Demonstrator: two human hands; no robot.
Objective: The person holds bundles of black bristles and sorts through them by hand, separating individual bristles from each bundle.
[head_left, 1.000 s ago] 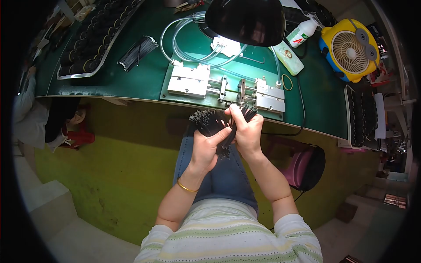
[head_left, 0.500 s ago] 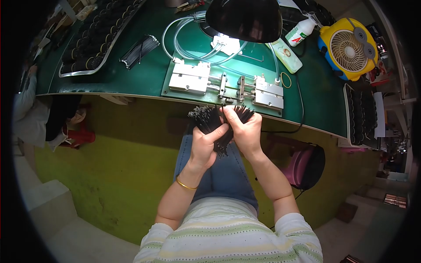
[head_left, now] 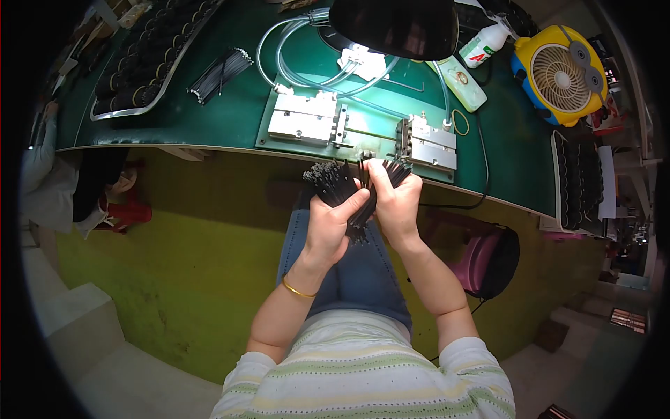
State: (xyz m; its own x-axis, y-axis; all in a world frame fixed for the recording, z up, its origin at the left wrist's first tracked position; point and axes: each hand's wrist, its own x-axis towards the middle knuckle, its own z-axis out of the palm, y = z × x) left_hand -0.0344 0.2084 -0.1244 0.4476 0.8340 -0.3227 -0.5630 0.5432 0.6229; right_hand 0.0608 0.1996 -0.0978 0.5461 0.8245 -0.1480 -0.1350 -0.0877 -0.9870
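My left hand (head_left: 329, 225) is closed around a thick bundle of thin black rods (head_left: 328, 180), their ends fanning out above the thumb. My right hand (head_left: 396, 202) grips a second, smaller bunch of black rods (head_left: 399, 172), with thumb and fingers pinched near the top. The two bunches cross and touch between my hands, their lower ends pointing down towards my lap. Just beyond my fingertips is a metal fixture with a left silver block (head_left: 303, 117) and a right silver block (head_left: 431, 145); its dark jaws stand apart.
Another bundle of black rods (head_left: 220, 74) lies on the green table (head_left: 174, 129). A black lamp shade (head_left: 394, 28) hangs over clear tubes (head_left: 279, 52). Phone (head_left: 459, 82), white bottle (head_left: 485, 45) and yellow fan (head_left: 560, 75) stand at right. A person's sleeve (head_left: 42, 157) shows at far left.
The fixture's jaws have moved apart, each back towards its own block. Both my hands have shifted slightly up and right with the rods, and the right fingertips sit closer to the fixture.
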